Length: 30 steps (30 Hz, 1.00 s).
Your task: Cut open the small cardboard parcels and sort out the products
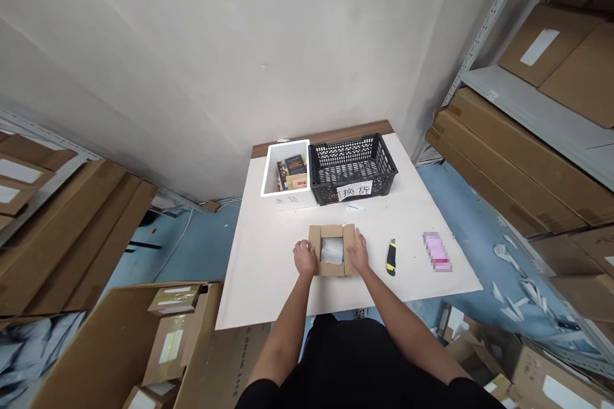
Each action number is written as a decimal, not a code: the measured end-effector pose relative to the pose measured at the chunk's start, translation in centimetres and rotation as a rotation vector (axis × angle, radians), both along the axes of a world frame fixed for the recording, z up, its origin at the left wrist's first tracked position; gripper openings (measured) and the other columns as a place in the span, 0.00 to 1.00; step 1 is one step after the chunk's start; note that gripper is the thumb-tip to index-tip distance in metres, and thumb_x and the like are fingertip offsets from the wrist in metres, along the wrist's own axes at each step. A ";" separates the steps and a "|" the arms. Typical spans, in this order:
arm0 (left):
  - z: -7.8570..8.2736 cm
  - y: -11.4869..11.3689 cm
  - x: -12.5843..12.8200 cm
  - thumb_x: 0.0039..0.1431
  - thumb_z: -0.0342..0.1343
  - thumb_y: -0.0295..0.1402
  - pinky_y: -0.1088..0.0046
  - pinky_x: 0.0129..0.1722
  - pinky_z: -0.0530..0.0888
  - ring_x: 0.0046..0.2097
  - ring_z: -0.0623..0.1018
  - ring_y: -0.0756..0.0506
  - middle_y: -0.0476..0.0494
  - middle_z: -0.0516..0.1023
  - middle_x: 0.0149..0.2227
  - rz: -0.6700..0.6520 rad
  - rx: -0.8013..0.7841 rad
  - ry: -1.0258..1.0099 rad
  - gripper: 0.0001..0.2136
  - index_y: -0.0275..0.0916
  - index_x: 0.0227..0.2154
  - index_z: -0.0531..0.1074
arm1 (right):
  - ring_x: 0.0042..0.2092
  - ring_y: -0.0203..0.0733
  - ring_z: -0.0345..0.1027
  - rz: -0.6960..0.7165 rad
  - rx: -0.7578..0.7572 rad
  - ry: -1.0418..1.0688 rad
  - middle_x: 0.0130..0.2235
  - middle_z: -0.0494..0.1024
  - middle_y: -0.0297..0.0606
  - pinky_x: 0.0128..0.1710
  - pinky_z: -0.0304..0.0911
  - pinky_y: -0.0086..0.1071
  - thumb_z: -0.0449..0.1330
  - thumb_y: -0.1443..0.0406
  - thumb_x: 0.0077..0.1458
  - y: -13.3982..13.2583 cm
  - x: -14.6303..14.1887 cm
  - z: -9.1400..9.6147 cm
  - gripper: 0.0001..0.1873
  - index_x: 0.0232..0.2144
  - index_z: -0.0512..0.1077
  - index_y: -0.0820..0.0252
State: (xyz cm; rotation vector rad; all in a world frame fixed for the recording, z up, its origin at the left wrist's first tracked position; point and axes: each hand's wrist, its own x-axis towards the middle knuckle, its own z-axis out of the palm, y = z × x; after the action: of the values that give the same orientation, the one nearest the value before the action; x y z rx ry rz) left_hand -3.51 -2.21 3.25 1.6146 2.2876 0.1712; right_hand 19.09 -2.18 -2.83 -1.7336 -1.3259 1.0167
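A small cardboard box (332, 271) stands on the white-covered table with its flaps folded outward. Inside it lies something whitish and translucent, like plastic wrapping (332, 250); what is beneath cannot be made out. My left hand (306, 258) grips the box's left side, fingers curled at the flap. On the opposite side, my right hand (359, 253) holds the right flap and wall. To the right of the box, a black and yellow utility knife (391, 258) rests on the table.
Behind the box are a white foam bin (293, 199) with packaged goods and a black plastic crate (330, 194). A pink, pixelated item (437, 252) lies at the table's right. A large carton (115, 332) holding parcels stands at lower left. Shelves (542, 102) flank the table.
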 end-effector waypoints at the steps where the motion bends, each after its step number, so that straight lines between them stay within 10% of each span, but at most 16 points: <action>1: 0.0 0.4 0.4 0.70 0.51 0.33 0.60 0.59 0.72 0.62 0.72 0.36 0.33 0.73 0.62 -0.125 -0.007 0.044 0.16 0.41 0.57 0.74 | 0.76 0.53 0.42 0.072 0.049 -0.122 0.74 0.57 0.42 0.70 0.52 0.48 0.56 0.62 0.63 -0.1 -0.1 0.1 0.35 0.71 0.62 0.53; 4: -0.4 1.0 1.9 0.66 0.54 0.30 0.56 0.62 0.69 0.64 0.69 0.33 0.32 0.74 0.60 -0.436 -0.116 0.066 0.11 0.41 0.45 0.81 | 0.78 0.52 0.31 0.340 0.091 -0.431 0.76 0.52 0.40 0.73 0.43 0.47 0.52 0.69 0.65 0.0 -0.8 1.2 0.25 0.60 0.77 0.54; 9: -2.0 -1.2 2.9 0.59 0.60 0.32 0.47 0.71 0.56 0.75 0.53 0.26 0.34 0.61 0.73 -0.524 -0.186 -0.015 0.13 0.37 0.45 0.82 | 0.77 0.60 0.31 0.540 -0.105 -0.718 0.78 0.42 0.41 0.70 0.45 0.52 0.53 0.64 0.68 1.6 -2.0 3.9 0.24 0.63 0.74 0.54; 13: -2.2 -2.9 1.4 0.69 0.50 0.42 0.47 0.74 0.52 0.77 0.47 0.31 0.35 0.57 0.75 -0.494 -0.117 -0.220 0.20 0.35 0.48 0.81 | 0.76 0.61 0.34 0.602 -0.183 -0.841 0.79 0.38 0.40 0.66 0.49 0.55 0.54 0.62 0.68 3.1 -2.5 5.1 0.32 0.72 0.60 0.45; 18: -1.7 -3.4 -0.4 0.73 0.43 0.49 0.55 0.73 0.58 0.76 0.54 0.39 0.42 0.64 0.72 -0.410 -0.020 -0.482 0.24 0.42 0.49 0.82 | 0.69 0.60 0.51 0.543 -0.140 -0.871 0.72 0.57 0.50 0.61 0.55 0.50 0.55 0.64 0.66 5.2 -2.7 5.8 0.45 0.77 0.39 0.41; 22: -2.3 -4.4 -0.1 0.71 0.51 0.46 0.55 0.73 0.58 0.76 0.56 0.41 0.37 0.62 0.73 -0.366 0.057 -0.487 0.20 0.40 0.57 0.75 | 0.62 0.58 0.59 0.506 -0.195 -0.870 0.63 0.66 0.52 0.57 0.58 0.47 0.54 0.66 0.66 7.8 -3.3 6.1 0.41 0.76 0.46 0.39; 30: -2.0 -4.8 0.7 0.73 0.46 0.48 0.56 0.73 0.58 0.77 0.52 0.39 0.43 0.63 0.72 -0.370 0.061 -0.534 0.25 0.41 0.29 0.80 | 0.60 0.57 0.63 0.551 -0.305 -0.769 0.61 0.67 0.50 0.53 0.61 0.40 0.56 0.67 0.65 10.3 -1.9 5.1 0.39 0.74 0.53 0.40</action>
State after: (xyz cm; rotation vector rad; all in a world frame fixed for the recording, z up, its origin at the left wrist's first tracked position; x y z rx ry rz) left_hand -2.82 -7.04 1.28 1.7315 1.5769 0.5140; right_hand 17.19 8.11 2.31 -2.1573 -2.3267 0.8877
